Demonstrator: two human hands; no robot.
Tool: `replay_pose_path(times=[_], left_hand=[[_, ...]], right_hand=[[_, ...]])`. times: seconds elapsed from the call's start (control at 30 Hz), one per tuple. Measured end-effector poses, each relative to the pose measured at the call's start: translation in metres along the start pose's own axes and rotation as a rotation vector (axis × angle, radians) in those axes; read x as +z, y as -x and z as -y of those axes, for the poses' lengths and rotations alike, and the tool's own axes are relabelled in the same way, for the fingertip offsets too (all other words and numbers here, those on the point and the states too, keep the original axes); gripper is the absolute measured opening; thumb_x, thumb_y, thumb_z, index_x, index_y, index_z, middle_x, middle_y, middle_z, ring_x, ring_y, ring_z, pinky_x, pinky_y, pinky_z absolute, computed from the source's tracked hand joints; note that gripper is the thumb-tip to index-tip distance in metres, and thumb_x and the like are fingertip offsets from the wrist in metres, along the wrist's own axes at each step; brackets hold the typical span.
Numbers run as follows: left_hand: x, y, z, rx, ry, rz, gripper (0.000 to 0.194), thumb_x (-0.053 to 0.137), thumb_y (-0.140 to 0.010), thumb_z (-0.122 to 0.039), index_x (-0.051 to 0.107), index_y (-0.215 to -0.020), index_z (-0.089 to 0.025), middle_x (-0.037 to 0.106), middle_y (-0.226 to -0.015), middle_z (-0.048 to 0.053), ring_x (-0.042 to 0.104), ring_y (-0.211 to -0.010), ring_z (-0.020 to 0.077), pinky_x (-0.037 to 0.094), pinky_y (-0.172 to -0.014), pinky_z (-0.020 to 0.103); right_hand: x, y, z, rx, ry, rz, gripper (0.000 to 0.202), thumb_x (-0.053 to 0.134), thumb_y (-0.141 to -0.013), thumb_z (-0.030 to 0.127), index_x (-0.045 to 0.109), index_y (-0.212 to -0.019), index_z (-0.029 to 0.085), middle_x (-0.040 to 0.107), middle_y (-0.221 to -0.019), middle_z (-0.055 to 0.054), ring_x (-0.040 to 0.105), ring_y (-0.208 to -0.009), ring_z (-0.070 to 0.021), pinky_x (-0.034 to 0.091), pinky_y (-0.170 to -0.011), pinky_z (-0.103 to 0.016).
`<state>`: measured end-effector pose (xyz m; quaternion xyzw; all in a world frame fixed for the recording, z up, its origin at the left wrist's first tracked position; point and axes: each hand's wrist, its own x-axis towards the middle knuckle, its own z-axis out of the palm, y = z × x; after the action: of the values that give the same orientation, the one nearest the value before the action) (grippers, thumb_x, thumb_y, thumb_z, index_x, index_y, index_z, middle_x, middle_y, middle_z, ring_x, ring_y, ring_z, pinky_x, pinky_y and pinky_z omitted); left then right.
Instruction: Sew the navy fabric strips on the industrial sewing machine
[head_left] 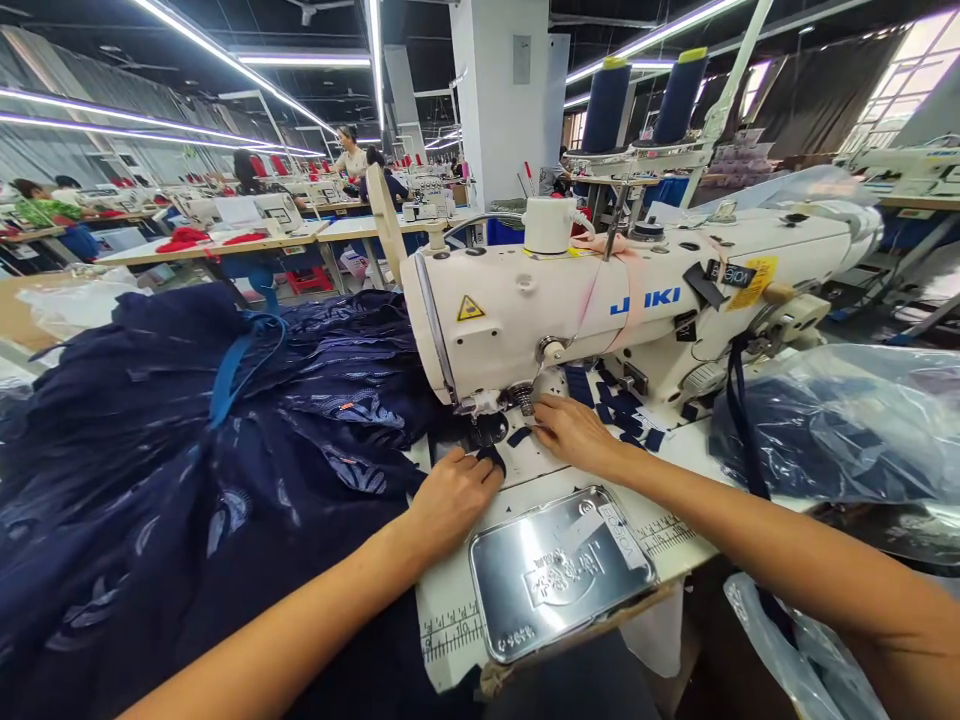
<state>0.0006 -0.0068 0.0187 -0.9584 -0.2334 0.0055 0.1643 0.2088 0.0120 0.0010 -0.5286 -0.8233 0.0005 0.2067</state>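
Observation:
A white sewing machine stands in front of me, its needle area low at the left end of the head. Close below the needle, my left hand has curled fingers on a small navy fabric piece. To the right, my right hand is closed, fingertips together beside the round metal spring part at the head's lower edge; what they pinch, if anything, is hidden. A navy scrap lies between the hands. More navy fabric pieces are scattered on the machine bed behind my right hand.
A large bundle of navy garments, tied with a blue strip, fills the left. A shiny metal tin lid lies at the front edge. Plastic-wrapped navy fabric sits at right. People work at machines farther back.

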Motion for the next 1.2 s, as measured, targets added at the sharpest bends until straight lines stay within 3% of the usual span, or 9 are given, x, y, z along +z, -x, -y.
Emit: replay_pose_path(times=[0.13, 0.27, 0.53, 0.67, 0.9, 1.1, 1.2], left_hand=[[0.01, 0.004, 0.004, -0.135, 0.051, -0.113, 0.022, 0.042, -0.083, -0.008, 0.058, -0.098, -0.011, 0.066, -0.083, 0.007, 0.058, -0.076, 0.0204, 0.043, -0.073, 0.038], [0.013, 0.011, 0.004, -0.139, 0.097, -0.1, 0.03, 0.042, -0.081, -0.004, 0.056, -0.105, -0.011, 0.064, -0.096, 0.009, 0.056, -0.086, 0.0212, 0.046, -0.075, 0.035], [0.012, 0.017, -0.004, -0.089, 0.02, -0.05, 0.031, 0.041, -0.081, -0.007, 0.056, -0.108, -0.008, 0.063, -0.104, 0.012, 0.056, -0.093, 0.0229, 0.05, -0.079, 0.033], [0.015, 0.02, -0.007, -0.075, -0.003, -0.067, 0.032, 0.04, -0.081, -0.008, 0.056, -0.108, -0.006, 0.062, -0.107, 0.014, 0.056, -0.099, 0.0237, 0.048, -0.085, 0.033], [0.016, 0.022, -0.011, -0.097, 0.022, -0.065, 0.03, 0.042, -0.08, -0.007, 0.056, -0.107, -0.006, 0.059, -0.113, 0.016, 0.057, -0.099, 0.0245, 0.05, -0.078, 0.033], [0.013, 0.018, -0.009, -0.082, -0.011, -0.051, 0.025, 0.044, -0.08, -0.007, 0.058, -0.101, -0.009, 0.057, -0.117, 0.012, 0.058, -0.088, 0.0223, 0.051, -0.073, 0.034], [0.013, 0.016, -0.007, -0.09, 0.005, -0.045, 0.021, 0.044, -0.08, -0.008, 0.058, -0.096, -0.012, 0.057, -0.118, 0.01, 0.057, -0.087, 0.022, 0.051, -0.07, 0.035]], right_hand=[[0.003, 0.006, -0.009, -0.352, 0.022, -0.087, 0.024, 0.047, -0.085, 0.017, 0.059, -0.105, 0.012, 0.062, -0.098, -0.009, 0.055, -0.087, -0.0195, 0.043, -0.079, -0.034], [0.015, 0.004, -0.008, -0.432, 0.04, -0.099, 0.02, 0.045, -0.087, 0.022, 0.062, -0.095, 0.014, 0.063, -0.095, -0.008, 0.054, -0.084, -0.02, 0.043, -0.075, -0.034], [0.03, -0.01, 0.008, -0.164, -0.164, -0.065, 0.005, 0.061, -0.077, 0.018, 0.058, -0.079, 0.014, 0.059, -0.076, -0.003, 0.052, -0.068, -0.0144, 0.042, -0.068, -0.029], [0.028, -0.013, 0.012, -0.194, -0.226, -0.016, 0.003, 0.058, -0.079, 0.013, 0.057, -0.076, 0.014, 0.057, -0.077, -0.003, 0.053, -0.072, -0.0139, 0.041, -0.068, -0.025], [0.026, -0.019, 0.032, -0.143, -0.047, 0.042, 0.011, 0.05, -0.081, 0.011, 0.057, -0.073, 0.014, 0.058, -0.076, -0.005, 0.05, -0.071, -0.0159, 0.036, -0.068, -0.028], [0.023, -0.03, 0.043, 0.086, -0.278, 0.17, 0.011, 0.056, -0.076, 0.01, 0.055, -0.067, 0.016, 0.053, -0.061, 0.003, 0.046, -0.059, -0.0103, 0.033, -0.062, -0.023], [0.026, -0.031, 0.042, 0.153, -0.346, 0.17, 0.012, 0.057, -0.074, 0.01, 0.055, -0.064, 0.016, 0.051, -0.058, 0.004, 0.043, -0.055, -0.009, 0.031, -0.056, -0.021]])
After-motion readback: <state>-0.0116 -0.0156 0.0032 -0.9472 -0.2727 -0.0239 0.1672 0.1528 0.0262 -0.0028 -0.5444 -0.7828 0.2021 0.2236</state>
